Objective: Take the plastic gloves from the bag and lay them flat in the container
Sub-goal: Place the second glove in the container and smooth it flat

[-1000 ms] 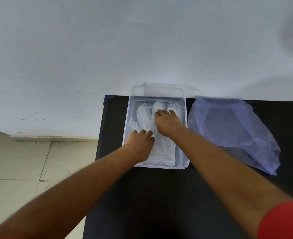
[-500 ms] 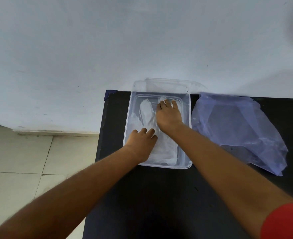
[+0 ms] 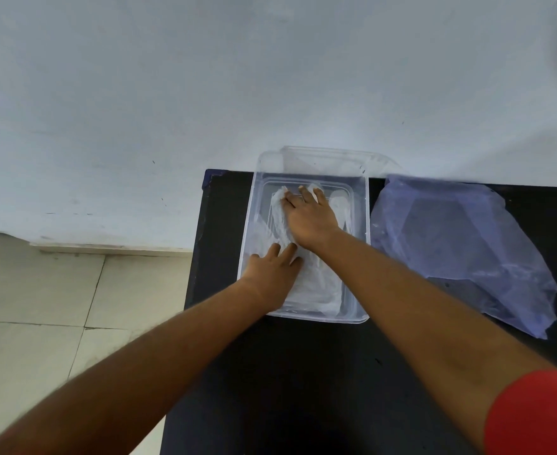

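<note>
A clear plastic container (image 3: pixel 361 244) stands on the black table, near its back left corner. Translucent plastic gloves (image 3: pixel 319 290) lie spread inside it, finger parts towards the wall. My left hand (image 3: pixel 272 274) lies flat on the gloves' near part, fingers apart. My right hand (image 3: pixel 310 218) presses flat on the far part, fingertips over the glove fingers. Neither hand grips anything. To the right of the container lies the bluish, crumpled plastic bag (image 3: pixel 461 244), flat on the table.
A clear lid (image 3: pixel 333 160) leans against the white wall just behind the container. The black table (image 3: pixel 303 372) ends at its left edge beside the container, with tiled floor (image 3: pixel 41 307) below.
My right hand has slid farther along the gloves towards the wall and a little left. My left hand stays pressed on the near part.
</note>
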